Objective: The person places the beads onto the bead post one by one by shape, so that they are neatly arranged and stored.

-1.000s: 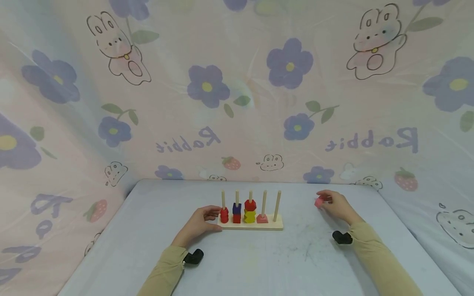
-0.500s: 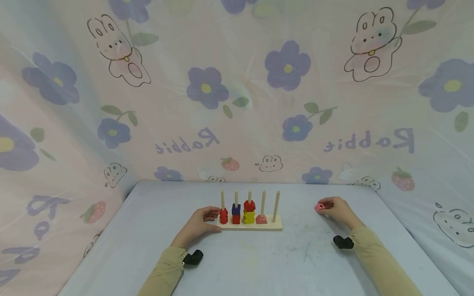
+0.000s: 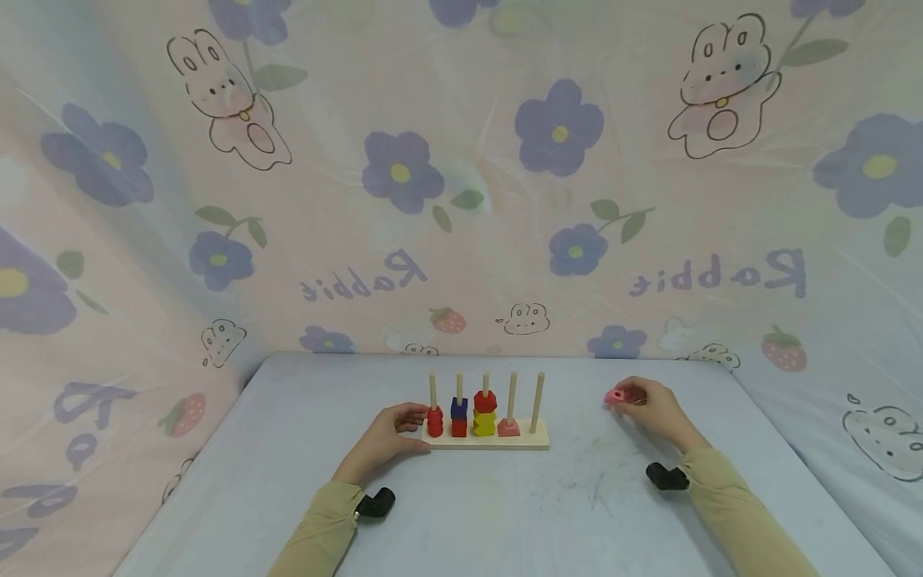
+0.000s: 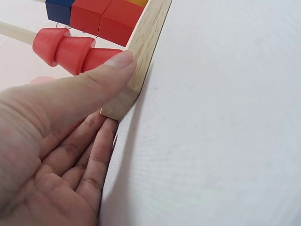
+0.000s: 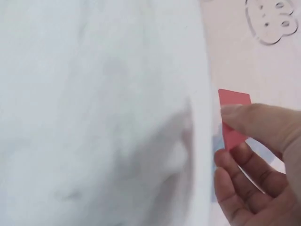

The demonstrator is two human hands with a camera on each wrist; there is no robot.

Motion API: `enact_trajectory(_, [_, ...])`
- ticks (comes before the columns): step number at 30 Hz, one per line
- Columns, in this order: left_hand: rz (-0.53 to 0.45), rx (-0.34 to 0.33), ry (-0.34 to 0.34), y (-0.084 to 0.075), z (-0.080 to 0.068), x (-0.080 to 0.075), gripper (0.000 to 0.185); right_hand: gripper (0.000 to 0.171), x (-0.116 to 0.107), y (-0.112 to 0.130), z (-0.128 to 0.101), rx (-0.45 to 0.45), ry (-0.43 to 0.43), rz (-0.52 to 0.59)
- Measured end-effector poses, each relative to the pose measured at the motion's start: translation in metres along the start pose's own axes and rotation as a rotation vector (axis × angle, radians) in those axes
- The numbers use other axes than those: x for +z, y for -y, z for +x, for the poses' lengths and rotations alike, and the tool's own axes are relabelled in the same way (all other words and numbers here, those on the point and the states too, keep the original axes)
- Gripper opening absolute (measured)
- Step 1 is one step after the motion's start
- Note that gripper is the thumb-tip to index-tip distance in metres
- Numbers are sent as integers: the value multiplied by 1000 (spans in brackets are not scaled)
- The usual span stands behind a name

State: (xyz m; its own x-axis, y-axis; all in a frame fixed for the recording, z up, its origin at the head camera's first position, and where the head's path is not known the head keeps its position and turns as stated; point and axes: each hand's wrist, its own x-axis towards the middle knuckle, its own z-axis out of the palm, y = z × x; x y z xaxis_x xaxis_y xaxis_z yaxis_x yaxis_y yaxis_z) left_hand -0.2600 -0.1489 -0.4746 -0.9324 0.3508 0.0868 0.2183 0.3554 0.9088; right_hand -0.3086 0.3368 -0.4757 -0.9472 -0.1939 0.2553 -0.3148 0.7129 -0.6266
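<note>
A wooden peg stacker (image 3: pixel 534 441) with several upright pegs stands on the table. My left hand (image 3: pixel 387 433) holds its left end, the thumb on the front edge of the base and the other fingers at the end, as the left wrist view shows. Beside that thumb are stacked red tapered beads (image 4: pixel 75 51). Off to the stacker's right, my right hand (image 3: pixel 659 407) pinches a pink block (image 3: pixel 614 397) with a hole in it. The right wrist view shows the thumb across the flat face of this block (image 5: pixel 235 97).
The other pegs carry a blue block (image 3: pixel 459 408) over a red one, a red bead (image 3: pixel 485 401) over yellow ones (image 3: pixel 485 424), and a pink piece (image 3: pixel 509 428). The rightmost peg (image 3: pixel 538 401) is bare. A patterned curtain (image 3: pixel 476 264) rises behind the table.
My right hand has turned the pink block between its fingers, bringing its hole into view, and shifted it slightly left. The left hand stays at the stacker's end.
</note>
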Motion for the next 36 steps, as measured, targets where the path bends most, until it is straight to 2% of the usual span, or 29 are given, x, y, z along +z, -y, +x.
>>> enact_trajectory(4, [2,-1,-1,3,1,0,60,28,-5,28,7,-66,-77,1])
enact_trajectory(8, [8,3,-10,20,7,1,62,31,-9,64,14,-92,-143,4])
enact_trajectory(11, [29,3,-16,33,11,1,63,30,-10,94,17,-134,-175,60])
enact_trajectory(14, [42,-2,-17,37,13,0,64,29,-8,120,19,-207,-188,146])
enact_trajectory(20, [46,-19,-11,38,13,-1,65,31,1,164,17,-354,-94,290])
enact_trajectory(25, [44,-45,-6,37,14,0,66,31,7,197,10,-407,-4,273])
enact_trajectory(29, [46,-33,-3,37,15,0,65,30,17,203,11,-418,28,261])
enact_trajectory(36, [37,-31,-10,36,15,1,64,32,41,178,28,-368,75,330])
